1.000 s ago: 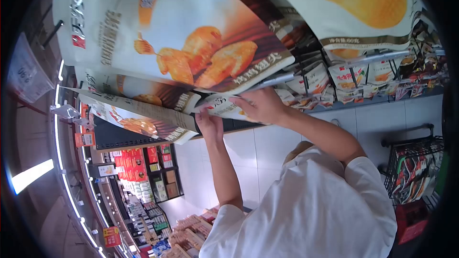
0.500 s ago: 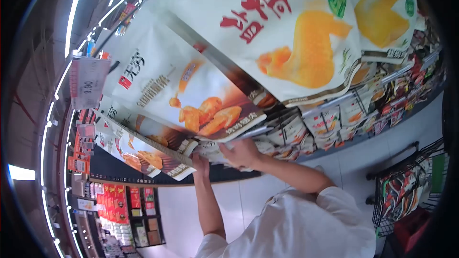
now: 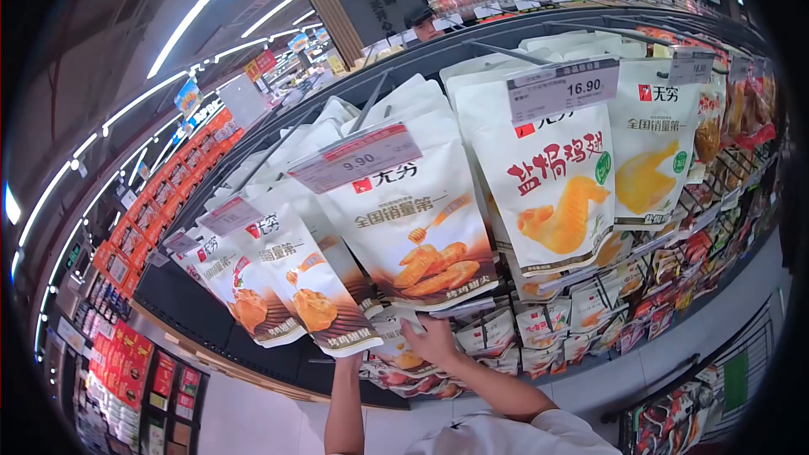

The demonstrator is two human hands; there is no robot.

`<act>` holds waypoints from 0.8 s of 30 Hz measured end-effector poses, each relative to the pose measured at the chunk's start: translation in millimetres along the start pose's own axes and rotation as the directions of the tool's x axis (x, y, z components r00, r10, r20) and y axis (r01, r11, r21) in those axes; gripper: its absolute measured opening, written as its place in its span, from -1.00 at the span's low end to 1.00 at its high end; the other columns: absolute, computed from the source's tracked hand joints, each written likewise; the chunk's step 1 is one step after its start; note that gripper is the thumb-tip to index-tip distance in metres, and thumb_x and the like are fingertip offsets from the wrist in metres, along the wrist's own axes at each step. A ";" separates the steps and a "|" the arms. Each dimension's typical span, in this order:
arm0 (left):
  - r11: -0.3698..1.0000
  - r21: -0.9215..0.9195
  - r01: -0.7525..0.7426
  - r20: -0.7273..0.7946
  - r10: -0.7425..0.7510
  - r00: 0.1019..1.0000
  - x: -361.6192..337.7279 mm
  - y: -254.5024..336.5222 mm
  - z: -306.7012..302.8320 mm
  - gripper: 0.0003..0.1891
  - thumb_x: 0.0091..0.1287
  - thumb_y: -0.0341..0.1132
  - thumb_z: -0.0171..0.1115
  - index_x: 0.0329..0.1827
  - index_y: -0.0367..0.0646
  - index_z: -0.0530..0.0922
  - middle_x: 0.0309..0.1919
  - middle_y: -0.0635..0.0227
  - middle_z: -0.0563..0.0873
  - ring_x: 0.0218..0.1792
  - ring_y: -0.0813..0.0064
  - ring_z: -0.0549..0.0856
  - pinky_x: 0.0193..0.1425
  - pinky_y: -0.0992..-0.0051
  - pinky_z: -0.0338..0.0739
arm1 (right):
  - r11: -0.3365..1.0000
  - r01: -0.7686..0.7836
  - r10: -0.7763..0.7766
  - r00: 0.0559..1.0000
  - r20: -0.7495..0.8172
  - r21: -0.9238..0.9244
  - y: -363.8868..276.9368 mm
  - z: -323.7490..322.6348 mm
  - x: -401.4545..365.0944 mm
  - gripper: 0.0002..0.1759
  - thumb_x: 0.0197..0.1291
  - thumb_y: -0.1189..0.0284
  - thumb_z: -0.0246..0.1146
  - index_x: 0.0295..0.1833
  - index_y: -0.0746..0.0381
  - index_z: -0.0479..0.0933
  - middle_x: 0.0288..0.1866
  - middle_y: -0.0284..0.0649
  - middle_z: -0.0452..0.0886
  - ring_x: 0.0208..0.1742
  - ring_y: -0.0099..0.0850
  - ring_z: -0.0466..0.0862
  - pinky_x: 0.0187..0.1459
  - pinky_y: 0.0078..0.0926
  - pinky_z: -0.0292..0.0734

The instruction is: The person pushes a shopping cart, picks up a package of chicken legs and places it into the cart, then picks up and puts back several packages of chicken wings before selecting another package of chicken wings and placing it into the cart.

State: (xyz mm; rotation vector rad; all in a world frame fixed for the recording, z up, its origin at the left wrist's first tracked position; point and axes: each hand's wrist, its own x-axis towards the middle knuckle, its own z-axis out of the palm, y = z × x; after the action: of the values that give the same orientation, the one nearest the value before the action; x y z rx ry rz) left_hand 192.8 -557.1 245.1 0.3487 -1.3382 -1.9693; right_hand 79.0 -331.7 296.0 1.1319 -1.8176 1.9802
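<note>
My right hand (image 3: 432, 342) is at a white snack bag (image 3: 393, 335) in the lower row, its thumb stretched across the front of the bag and its other fingers partly hidden. To the left, only the heel and wrist of my left hand (image 3: 348, 362) show; its fingers are hidden behind a hanging bag of chicken wings (image 3: 314, 307). Above my right hand hangs a large white bag with brown wing tips pictured on it (image 3: 430, 265), under a 9.90 price tag (image 3: 361, 157).
Salt-baked chicken bags (image 3: 560, 215) hang to the right beside a 16.90 tag (image 3: 563, 88). A wire shopping cart (image 3: 674, 417) filled with packets stands at lower right. Orange packages (image 3: 181, 177) line a display at left. A person (image 3: 427, 29) is behind the rack.
My view has tilted up and drawn back, so the whole rack, more price tags and the store behind now show. Both hands stay low by the same bags.
</note>
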 end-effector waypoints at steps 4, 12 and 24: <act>0.685 -0.678 0.265 0.364 -0.001 0.932 16.5 -55.0 -79.0 -0.51 0.51 -0.07 -0.11 0.44 0.06 0.17 0.30 0.43 0.35 0.30 0.48 0.36 0.39 0.36 0.25 | 0.996 -0.087 0.087 0.996 0.024 -0.021 8.5 11.2 -5.4 -0.74 0.10 0.40 0.35 -0.14 0.35 0.64 -0.25 -0.02 0.70 -0.19 -0.15 0.70 -0.09 -0.32 0.56; 0.985 0.166 -0.054 -0.238 0.094 0.967 -5.0 -31.2 -9.1 -0.76 0.35 -0.27 0.17 -0.01 -0.18 0.51 -0.22 0.34 0.64 -0.22 0.51 0.62 -0.18 0.42 0.57 | 0.937 -0.310 0.281 0.942 0.181 0.159 56.2 28.6 -11.5 -0.64 0.11 0.27 0.35 -0.08 0.31 0.61 -0.21 -0.06 0.70 -0.18 -0.17 0.70 -0.07 -0.34 0.56; 0.844 0.459 -0.277 -0.127 0.371 0.920 -3.5 13.7 48.9 -0.89 0.10 -0.54 0.24 -0.30 -0.28 0.59 -0.40 0.23 0.72 -0.30 0.46 0.69 -0.22 0.39 0.53 | 0.820 0.226 0.034 0.898 0.440 -0.526 146.6 22.3 20.0 -0.63 0.23 0.41 0.20 0.10 0.38 0.51 0.08 -0.04 0.61 0.14 -0.27 0.58 0.26 -0.19 0.33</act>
State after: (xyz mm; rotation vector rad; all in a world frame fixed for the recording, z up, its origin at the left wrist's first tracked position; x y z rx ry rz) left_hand 172.6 -523.5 277.5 0.4880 -1.5727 -1.3034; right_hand -18.2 -389.2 198.0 1.4800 -2.2806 1.0320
